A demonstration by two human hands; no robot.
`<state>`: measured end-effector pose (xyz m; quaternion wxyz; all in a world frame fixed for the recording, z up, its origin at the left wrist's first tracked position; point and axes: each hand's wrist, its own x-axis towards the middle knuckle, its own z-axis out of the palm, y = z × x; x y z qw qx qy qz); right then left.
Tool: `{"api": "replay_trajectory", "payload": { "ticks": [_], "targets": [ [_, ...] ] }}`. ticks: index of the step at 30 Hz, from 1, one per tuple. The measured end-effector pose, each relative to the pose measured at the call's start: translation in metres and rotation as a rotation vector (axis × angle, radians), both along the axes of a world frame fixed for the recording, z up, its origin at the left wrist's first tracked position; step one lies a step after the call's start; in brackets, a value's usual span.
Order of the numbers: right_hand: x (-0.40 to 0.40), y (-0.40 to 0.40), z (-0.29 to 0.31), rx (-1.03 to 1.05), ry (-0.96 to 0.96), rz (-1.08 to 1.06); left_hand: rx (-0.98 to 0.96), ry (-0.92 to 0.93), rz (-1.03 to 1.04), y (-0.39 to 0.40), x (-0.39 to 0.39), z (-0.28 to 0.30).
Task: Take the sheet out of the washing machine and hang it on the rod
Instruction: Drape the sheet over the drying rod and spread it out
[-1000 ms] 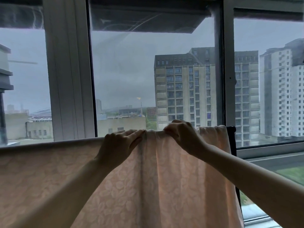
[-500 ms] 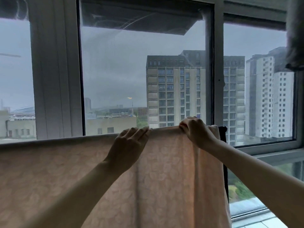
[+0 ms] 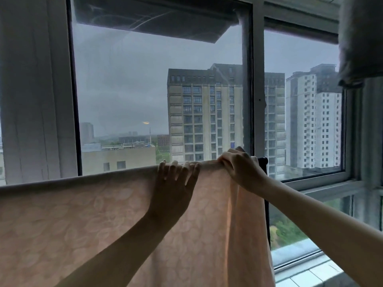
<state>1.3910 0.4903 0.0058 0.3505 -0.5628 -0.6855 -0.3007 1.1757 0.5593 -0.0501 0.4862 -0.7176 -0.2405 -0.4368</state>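
1. Pale pink sheet (image 3: 99, 220) with a faint leaf pattern, draped over the rod, filling the view from 9 o'clock to 5 o'clock, top fold running level across the middle.
2. Rod (image 3: 262, 160) visible only as a dark end at 3 o'clock of the sheet's top edge, just past the right hand.
3. Left hand (image 3: 174, 189) flat against the sheet near centre, fingers (image 3: 182, 168) straight and spread, tips hooked lightly over the top fold.
4. Right hand (image 3: 241, 168) at the sheet's right end, fingers curled, pinching the bunched top edge.
5. Window frame (image 3: 257, 90) behind; grey sky and tower blocks (image 3: 205, 117) beyond.
6. Grey cloth (image 3: 360, 38) hanging at 2 o'clock.
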Motion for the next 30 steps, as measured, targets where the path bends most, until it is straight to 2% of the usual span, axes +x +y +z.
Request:
{"api": "replay_trajectory", "payload": {
  "ticks": [8,14,17,21,23,26,30],
  "targets": [
    [0.022,-0.003,-0.013,0.036,0.048,-0.003,0.002,-0.032,0.006,0.010,0.008,-0.001],
    [0.029,0.003,0.016,-0.008,0.036,-0.030,-0.048,-0.023,0.023,0.007,0.018,0.005],
    [0.046,0.001,0.020,-0.005,0.113,-0.095,-0.073,0.004,0.010,0.005,0.027,0.008],
    [0.050,-0.004,0.009,-0.075,0.172,-0.004,-0.100,0.052,-0.002,0.000,0.049,0.007],
    [0.057,-0.008,0.008,-0.058,0.224,0.013,-0.123,0.057,-0.018,-0.004,0.063,0.009],
    [0.079,-0.009,0.008,0.042,0.379,-0.102,-0.177,0.059,-0.032,-0.007,0.083,0.013],
    [0.091,-0.010,0.006,-0.177,0.706,-0.164,-0.189,0.063,-0.005,-0.007,0.103,0.014]
  ]
}}
